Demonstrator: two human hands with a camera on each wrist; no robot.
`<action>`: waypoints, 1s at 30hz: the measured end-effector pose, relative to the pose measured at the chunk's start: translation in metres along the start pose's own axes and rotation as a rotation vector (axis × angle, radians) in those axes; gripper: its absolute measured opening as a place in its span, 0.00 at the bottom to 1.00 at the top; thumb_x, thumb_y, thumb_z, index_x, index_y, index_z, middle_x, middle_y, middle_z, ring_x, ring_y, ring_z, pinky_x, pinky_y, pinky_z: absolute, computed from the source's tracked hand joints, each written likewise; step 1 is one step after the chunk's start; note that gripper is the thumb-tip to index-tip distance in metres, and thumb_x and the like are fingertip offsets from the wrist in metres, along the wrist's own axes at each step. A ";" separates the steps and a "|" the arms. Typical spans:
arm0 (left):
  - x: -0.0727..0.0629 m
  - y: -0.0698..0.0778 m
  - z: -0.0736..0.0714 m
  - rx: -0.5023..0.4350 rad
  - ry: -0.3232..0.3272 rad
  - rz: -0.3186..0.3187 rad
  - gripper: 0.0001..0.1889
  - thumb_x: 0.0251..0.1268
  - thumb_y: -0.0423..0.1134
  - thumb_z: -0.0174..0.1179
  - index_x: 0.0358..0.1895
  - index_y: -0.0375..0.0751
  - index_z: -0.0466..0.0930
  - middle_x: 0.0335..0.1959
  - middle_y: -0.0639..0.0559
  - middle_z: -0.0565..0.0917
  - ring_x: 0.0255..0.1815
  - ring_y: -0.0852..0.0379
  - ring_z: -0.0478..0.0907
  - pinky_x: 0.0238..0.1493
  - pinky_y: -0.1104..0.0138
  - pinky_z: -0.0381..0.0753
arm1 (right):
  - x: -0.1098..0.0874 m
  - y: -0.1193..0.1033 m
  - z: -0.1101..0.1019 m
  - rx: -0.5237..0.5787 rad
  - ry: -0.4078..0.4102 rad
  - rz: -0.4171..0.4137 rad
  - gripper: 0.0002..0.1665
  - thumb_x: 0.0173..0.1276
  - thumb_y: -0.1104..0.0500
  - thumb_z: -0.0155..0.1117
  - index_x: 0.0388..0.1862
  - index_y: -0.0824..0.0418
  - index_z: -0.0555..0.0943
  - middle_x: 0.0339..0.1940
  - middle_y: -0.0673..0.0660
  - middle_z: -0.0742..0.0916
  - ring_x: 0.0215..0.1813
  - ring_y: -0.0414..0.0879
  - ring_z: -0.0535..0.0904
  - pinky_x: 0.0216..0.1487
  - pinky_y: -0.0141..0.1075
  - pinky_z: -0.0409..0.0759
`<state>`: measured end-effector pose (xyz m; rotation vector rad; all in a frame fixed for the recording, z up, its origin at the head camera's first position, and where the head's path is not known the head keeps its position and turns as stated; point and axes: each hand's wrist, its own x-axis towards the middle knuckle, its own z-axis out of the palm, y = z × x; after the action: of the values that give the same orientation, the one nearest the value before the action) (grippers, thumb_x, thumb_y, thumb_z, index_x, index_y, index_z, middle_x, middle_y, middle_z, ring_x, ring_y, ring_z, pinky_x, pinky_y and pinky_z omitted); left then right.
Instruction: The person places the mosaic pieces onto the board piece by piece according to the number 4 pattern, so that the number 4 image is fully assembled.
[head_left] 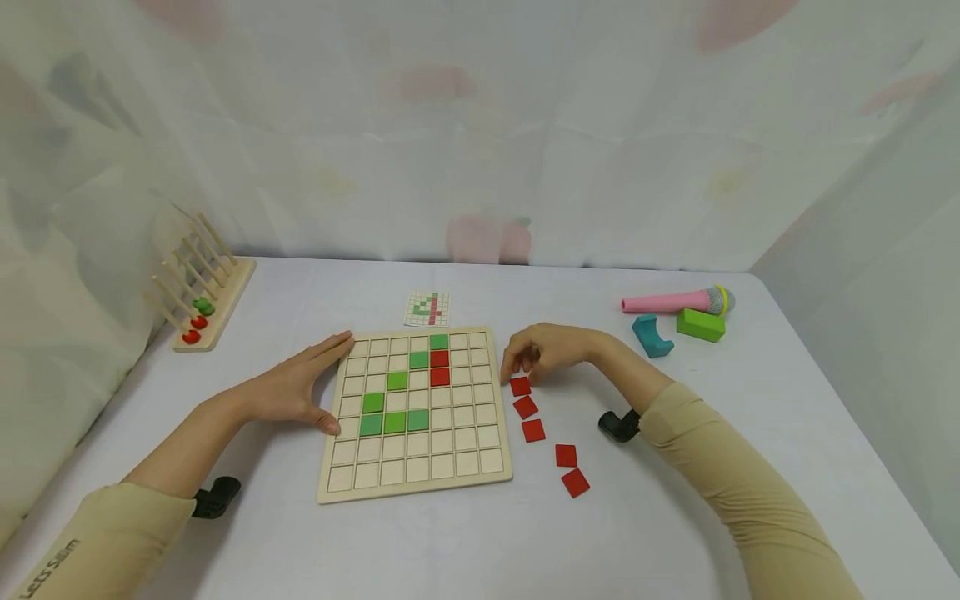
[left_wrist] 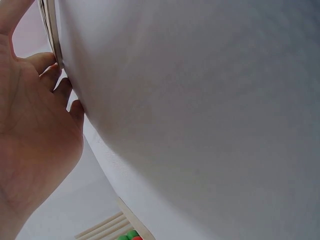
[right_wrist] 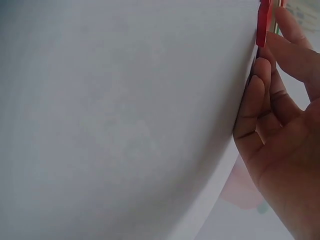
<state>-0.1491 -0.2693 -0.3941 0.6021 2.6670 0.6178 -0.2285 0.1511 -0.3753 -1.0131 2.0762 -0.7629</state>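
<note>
A pale wooden grid board lies on the table, with several green tiles and two red tiles in its squares. Along its left side rests my left hand, fingers and thumb spread, touching the rim. To the right of the board my right hand is low over the table, thumb and index finger apart on either side of a loose red tile. That tile lies flat at the top of a scattered line of red tiles. In the right wrist view, the thumb tip is close to red tile edges.
Behind the board lies a small pattern card with green and red squares. A peg rack with red and green beads stands at far left. At back right are a pink toy microphone, a green block and a teal arch block.
</note>
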 end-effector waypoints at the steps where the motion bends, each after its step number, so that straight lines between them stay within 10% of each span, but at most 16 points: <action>1: 0.000 0.000 0.000 0.001 0.000 0.000 0.74 0.29 0.70 0.76 0.80 0.37 0.44 0.83 0.40 0.44 0.82 0.31 0.42 0.75 0.33 0.49 | 0.000 0.000 0.000 -0.002 0.000 -0.004 0.22 0.54 0.74 0.65 0.45 0.55 0.88 0.45 0.56 0.85 0.43 0.46 0.76 0.45 0.32 0.77; 30: 0.000 -0.001 -0.001 -0.011 -0.010 -0.001 0.74 0.30 0.69 0.75 0.81 0.41 0.42 0.83 0.42 0.43 0.82 0.32 0.40 0.75 0.33 0.48 | -0.004 0.000 0.006 -0.077 0.047 -0.002 0.18 0.51 0.69 0.72 0.39 0.51 0.88 0.41 0.52 0.83 0.42 0.43 0.75 0.42 0.31 0.76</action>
<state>-0.1497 -0.2705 -0.3938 0.5998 2.6529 0.6269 -0.2217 0.1534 -0.3775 -1.0479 2.1591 -0.7190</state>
